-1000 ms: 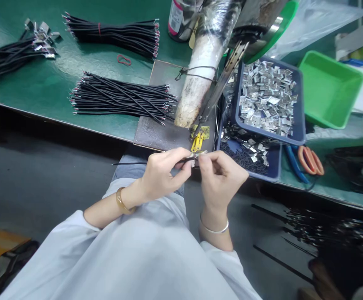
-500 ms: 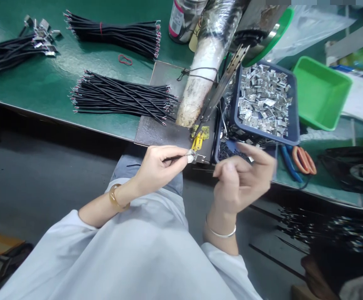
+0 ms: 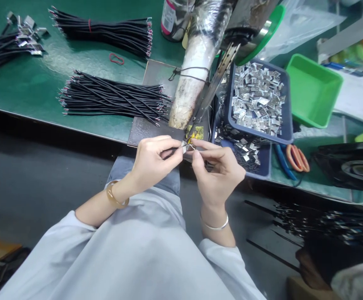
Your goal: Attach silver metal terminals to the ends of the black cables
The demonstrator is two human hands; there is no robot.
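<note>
My left hand (image 3: 156,160) is closed in a pinch on a small silvery metal piece (image 3: 184,146), with what looks like a dark cable end running back between the fingers. My right hand (image 3: 217,171) meets it from the right, thumb and forefinger pinched together. A thin pale sliver shows at those fingertips, too small to name. Just beyond the fingertips are a yellow piece (image 3: 192,137) and the lower end of a slanted metal bar (image 3: 211,89). The wrapped white tube (image 3: 189,79) ends close above my left fingers.
Black cable bundles (image 3: 112,96) lie on the green table (image 3: 90,125), left of the tube. At right, a blue tray (image 3: 289,121) of metal pieces overlaps a lower blue tray (image 3: 264,168). Beyond are a green tray (image 3: 317,91) and orange-and-blue-handled pliers (image 3: 297,158). A person's head (image 3: 319,258) is at lower right.
My right hand has moved left from over the lower blue tray to my left fingertips, its fingers closing into a pinch. My left hand keeps hold of the metal piece.
</note>
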